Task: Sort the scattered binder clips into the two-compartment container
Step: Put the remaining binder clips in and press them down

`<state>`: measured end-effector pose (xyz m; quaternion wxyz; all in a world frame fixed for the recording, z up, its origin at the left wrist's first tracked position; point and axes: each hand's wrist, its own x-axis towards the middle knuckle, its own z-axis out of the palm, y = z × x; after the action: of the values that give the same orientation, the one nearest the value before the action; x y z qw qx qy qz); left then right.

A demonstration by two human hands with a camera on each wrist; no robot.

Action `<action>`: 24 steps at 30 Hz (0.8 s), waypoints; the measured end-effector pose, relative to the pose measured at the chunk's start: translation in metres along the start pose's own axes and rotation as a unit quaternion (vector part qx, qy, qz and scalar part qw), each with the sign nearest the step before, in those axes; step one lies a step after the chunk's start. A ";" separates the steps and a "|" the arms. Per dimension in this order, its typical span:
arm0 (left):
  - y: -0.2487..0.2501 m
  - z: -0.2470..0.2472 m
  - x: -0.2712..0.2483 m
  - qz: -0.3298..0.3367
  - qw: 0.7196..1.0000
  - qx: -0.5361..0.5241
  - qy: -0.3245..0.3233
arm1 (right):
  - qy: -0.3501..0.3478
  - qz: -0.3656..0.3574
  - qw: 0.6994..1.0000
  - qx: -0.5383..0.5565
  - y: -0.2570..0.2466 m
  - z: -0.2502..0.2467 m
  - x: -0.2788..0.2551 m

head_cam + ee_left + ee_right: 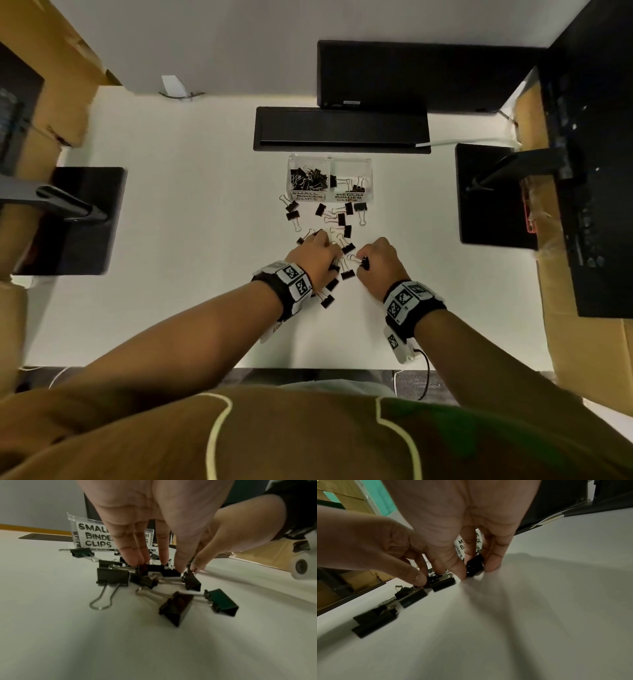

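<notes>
The right hand (462,524) pinches a clip (474,565) while the left hand (154,520), fingers straight, presses the pile (147,577), so tangled wire handles may drag neighbours along

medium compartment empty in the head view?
No, the right compartment of the clear container, labelled medium, already holds a few binder clips.

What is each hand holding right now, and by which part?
The right hand pinches a clip by its black body. The left hand has its fingertips down on the clip pile; a grip cannot be told.
</notes>
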<state>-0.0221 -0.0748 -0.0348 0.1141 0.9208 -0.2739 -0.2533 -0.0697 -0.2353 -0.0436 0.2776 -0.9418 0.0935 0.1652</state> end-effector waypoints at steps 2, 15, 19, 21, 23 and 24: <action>0.000 0.003 0.000 -0.005 1.000 0.009 0.004 | 0.000 0.002 1.000 -0.005 0.001 0.000 0.001; -0.006 -0.006 0.004 0.061 0.991 0.114 -0.024 | 0.095 0.012 0.992 0.082 -0.028 -0.067 0.050; -0.006 -0.007 0.005 0.058 0.992 0.105 -0.030 | 0.105 -0.013 0.992 0.063 -0.047 -0.083 0.082; -0.005 -0.008 0.005 0.055 0.993 0.101 -0.036 | 0.094 -0.018 0.994 0.051 -0.051 -0.083 0.091; -0.005 -0.010 0.006 0.052 0.992 0.105 -0.036 | 0.096 -0.020 0.994 0.041 -0.052 -0.081 0.091; -0.005 -0.010 0.007 0.051 0.992 0.108 -0.038 | 0.104 -0.027 0.993 0.038 -0.052 -0.079 0.088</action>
<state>-0.0093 -0.0741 -0.0311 0.0166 0.9022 -0.3505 -0.2508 0.0461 -0.2435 0.0127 0.3062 -0.9448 0.1027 0.0548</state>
